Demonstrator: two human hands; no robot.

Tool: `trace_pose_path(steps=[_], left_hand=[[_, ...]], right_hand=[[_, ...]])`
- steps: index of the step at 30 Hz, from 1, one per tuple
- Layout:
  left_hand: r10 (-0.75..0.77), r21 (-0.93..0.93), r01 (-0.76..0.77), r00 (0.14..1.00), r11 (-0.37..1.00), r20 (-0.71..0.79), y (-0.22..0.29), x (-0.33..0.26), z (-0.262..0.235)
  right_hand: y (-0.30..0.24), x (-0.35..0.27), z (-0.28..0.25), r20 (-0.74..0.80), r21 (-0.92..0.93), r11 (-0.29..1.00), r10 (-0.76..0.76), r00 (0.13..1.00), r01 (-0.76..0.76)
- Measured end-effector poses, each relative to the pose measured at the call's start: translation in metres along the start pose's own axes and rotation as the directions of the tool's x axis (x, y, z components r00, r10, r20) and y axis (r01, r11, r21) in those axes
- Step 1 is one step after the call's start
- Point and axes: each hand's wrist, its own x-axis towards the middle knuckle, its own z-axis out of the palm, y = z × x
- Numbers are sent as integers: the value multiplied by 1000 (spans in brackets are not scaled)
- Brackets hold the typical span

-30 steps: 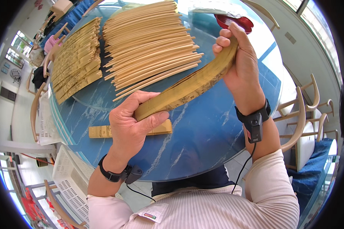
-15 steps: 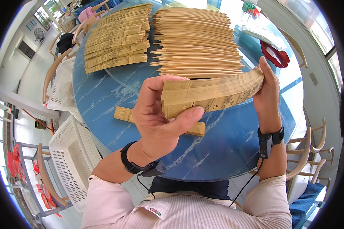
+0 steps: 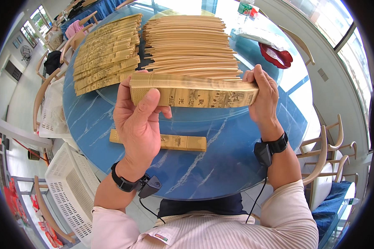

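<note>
The closed folding fan (image 3: pixel 193 92) is held above the blue round table (image 3: pixel 220 166), its long axis from 9 to 3 o'clock, gripped at each end by the left hand (image 3: pixel 139 120) and right hand (image 3: pixel 262 97).

- My round blue table (image 3: pixel 220 166) looks like marble.
- One flat folded fan (image 3: pixel 158 141) lies near me.
- Two fan piles (image 3: pixel 108 52) and a red dish (image 3: pixel 276 56) sit farther back.
</note>
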Motion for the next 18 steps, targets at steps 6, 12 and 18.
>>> trace_pose_path(steps=[6,12,18], left_hand=[[-75,-119,78,997,990,25,-4,13,-12],[-13,-153,52,970,987,242,0,11,-8],[173,19,-185,949,983,262,14,0,6]], right_hand=[[-17,-7,3,215,322,924,142,966,-207],[-23,-4,0,188,274,910,267,945,-311],[-7,-3,6,115,291,904,292,949,-313]])
